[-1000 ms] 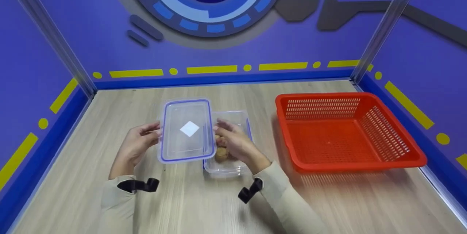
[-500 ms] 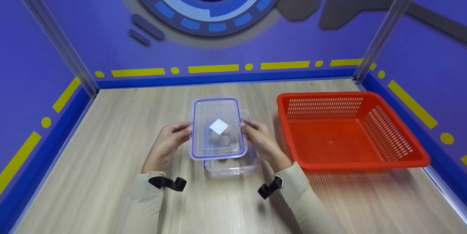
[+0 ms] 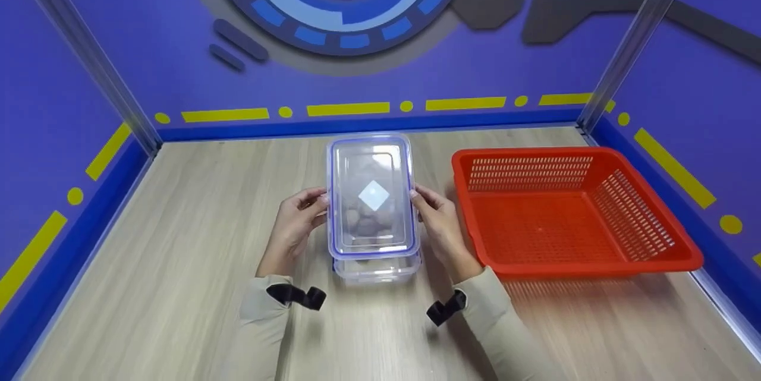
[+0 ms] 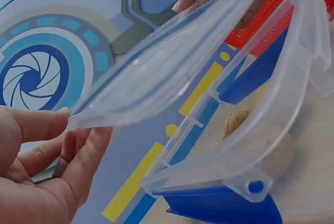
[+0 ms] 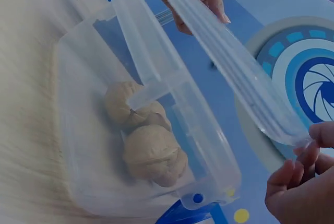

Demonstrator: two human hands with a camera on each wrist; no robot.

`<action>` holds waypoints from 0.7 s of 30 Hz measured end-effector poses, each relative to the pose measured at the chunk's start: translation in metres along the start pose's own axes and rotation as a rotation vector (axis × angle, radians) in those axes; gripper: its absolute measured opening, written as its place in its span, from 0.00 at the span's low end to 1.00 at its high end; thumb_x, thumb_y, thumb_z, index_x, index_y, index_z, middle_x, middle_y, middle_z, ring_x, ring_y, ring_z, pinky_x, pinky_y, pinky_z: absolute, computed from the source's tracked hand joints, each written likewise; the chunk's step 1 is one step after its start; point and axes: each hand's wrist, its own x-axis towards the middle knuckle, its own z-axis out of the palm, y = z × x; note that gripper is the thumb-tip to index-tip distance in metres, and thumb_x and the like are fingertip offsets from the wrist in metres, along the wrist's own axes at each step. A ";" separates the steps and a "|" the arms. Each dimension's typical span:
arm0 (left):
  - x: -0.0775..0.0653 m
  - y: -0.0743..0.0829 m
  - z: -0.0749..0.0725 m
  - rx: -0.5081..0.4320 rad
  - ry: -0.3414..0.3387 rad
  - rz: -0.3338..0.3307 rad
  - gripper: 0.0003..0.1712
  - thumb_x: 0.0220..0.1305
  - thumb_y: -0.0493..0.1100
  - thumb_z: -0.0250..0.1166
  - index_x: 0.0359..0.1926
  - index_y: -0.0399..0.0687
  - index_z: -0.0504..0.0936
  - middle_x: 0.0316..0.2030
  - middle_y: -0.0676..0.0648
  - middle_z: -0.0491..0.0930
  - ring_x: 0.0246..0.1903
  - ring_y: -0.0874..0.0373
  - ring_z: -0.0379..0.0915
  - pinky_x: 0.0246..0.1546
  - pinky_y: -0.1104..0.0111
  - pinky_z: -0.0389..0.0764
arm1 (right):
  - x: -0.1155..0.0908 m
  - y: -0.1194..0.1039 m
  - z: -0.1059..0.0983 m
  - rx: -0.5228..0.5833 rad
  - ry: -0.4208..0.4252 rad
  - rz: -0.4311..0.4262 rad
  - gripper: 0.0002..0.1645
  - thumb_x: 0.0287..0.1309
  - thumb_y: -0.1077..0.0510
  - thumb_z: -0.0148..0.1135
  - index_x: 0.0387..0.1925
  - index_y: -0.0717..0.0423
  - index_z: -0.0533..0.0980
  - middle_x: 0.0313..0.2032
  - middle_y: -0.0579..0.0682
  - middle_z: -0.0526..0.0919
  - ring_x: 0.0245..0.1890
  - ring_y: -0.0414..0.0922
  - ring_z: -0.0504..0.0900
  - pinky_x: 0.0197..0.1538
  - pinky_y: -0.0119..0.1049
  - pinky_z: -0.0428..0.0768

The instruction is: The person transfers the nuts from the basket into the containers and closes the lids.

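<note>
A clear plastic lid point(image 3: 371, 232) with a blue seal line and a white diamond label hangs above a clear food container point(image 3: 377, 271). My left hand point(image 3: 297, 223) pinches the lid's left edge between thumb and fingers, and my right hand point(image 3: 441, 223) pinches the right edge. Both wrist views show a gap between the lid point(image 5: 235, 72) and the container's rim point(image 5: 203, 125). Several walnuts point(image 5: 154, 153) lie inside the container. Blue clip flaps point(image 4: 224, 205) hang from the container's sides.
To the right stands a red perforated plastic basket point(image 3: 535, 226) on the wood-grain table point(image 3: 196, 220). Blue printed panels point(image 3: 357, 90) with yellow marks wall in the back and sides.
Both hands have carried the lid rightward from the container's left side to above it. The right hand, earlier over the container, has moved right with the lid's edge.
</note>
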 end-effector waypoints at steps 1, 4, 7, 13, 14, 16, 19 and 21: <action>0.000 0.001 0.000 -0.006 0.005 0.008 0.17 0.64 0.29 0.59 0.54 0.28 0.75 0.38 0.46 0.74 0.36 0.60 0.76 0.38 0.72 0.84 | 0.000 -0.001 -0.001 -0.008 0.004 -0.011 0.24 0.64 0.57 0.58 0.59 0.61 0.74 0.50 0.56 0.83 0.39 0.42 0.76 0.43 0.32 0.77; -0.001 0.004 0.001 -0.020 0.014 0.032 0.16 0.63 0.29 0.60 0.52 0.28 0.76 0.37 0.46 0.75 0.36 0.60 0.76 0.39 0.71 0.85 | 0.000 -0.004 -0.001 -0.022 0.014 -0.035 0.24 0.62 0.56 0.61 0.59 0.57 0.75 0.44 0.49 0.84 0.37 0.42 0.74 0.40 0.31 0.74; -0.002 0.008 0.001 -0.049 0.011 0.059 0.15 0.62 0.29 0.60 0.50 0.27 0.77 0.37 0.46 0.78 0.37 0.60 0.78 0.42 0.70 0.85 | -0.001 -0.007 -0.001 -0.017 0.026 -0.055 0.24 0.61 0.55 0.63 0.58 0.56 0.76 0.37 0.46 0.83 0.37 0.42 0.74 0.41 0.31 0.74; -0.002 0.016 0.002 -0.097 0.025 0.137 0.12 0.60 0.28 0.63 0.45 0.27 0.82 0.35 0.49 0.85 0.36 0.61 0.82 0.46 0.70 0.84 | -0.002 -0.012 0.001 0.031 0.066 -0.106 0.23 0.59 0.59 0.63 0.57 0.61 0.77 0.37 0.46 0.86 0.38 0.41 0.78 0.52 0.32 0.76; -0.002 0.017 0.002 -0.098 0.029 0.150 0.12 0.60 0.29 0.63 0.45 0.28 0.82 0.34 0.50 0.85 0.36 0.61 0.82 0.47 0.71 0.83 | -0.002 -0.012 0.001 0.049 0.071 -0.114 0.23 0.59 0.61 0.63 0.56 0.63 0.76 0.39 0.48 0.86 0.38 0.40 0.80 0.54 0.33 0.76; -0.002 0.018 0.002 -0.091 0.035 0.176 0.12 0.59 0.29 0.64 0.45 0.29 0.83 0.33 0.52 0.86 0.37 0.62 0.82 0.48 0.73 0.82 | -0.002 -0.012 0.002 0.078 0.075 -0.127 0.23 0.58 0.63 0.63 0.56 0.65 0.76 0.43 0.52 0.87 0.39 0.38 0.82 0.58 0.37 0.77; -0.003 0.019 0.002 -0.058 0.036 0.189 0.14 0.60 0.30 0.64 0.47 0.29 0.82 0.32 0.55 0.86 0.38 0.64 0.81 0.48 0.74 0.80 | -0.001 -0.012 0.002 0.102 0.078 -0.143 0.22 0.57 0.65 0.64 0.54 0.68 0.76 0.49 0.58 0.84 0.42 0.36 0.83 0.62 0.40 0.76; -0.003 0.019 0.001 -0.032 0.033 0.182 0.14 0.61 0.31 0.63 0.48 0.29 0.82 0.32 0.55 0.86 0.38 0.63 0.80 0.48 0.73 0.79 | 0.000 -0.011 0.002 0.088 0.080 -0.153 0.22 0.56 0.65 0.65 0.53 0.68 0.77 0.49 0.60 0.84 0.44 0.36 0.82 0.62 0.38 0.76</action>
